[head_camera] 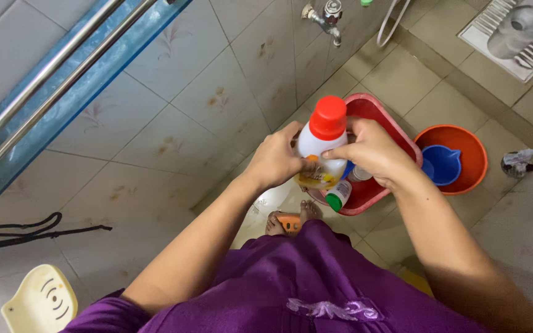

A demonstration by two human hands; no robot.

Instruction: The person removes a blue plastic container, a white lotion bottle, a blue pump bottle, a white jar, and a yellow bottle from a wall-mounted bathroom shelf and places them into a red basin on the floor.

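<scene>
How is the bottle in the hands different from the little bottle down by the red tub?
The held bottle has a red cap; the little bottle has a green one. The held bottle looks much bigger. It stands upright between the left hand and right hand, while the little bottle lies tilted at the red tub, untouched. Both have white bodies.

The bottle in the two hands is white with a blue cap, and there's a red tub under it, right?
Not quite: the head view shows the bottle has a red cap, not blue. The rest holds: left hand and right hand hold the white bottle above the red tub.
</scene>
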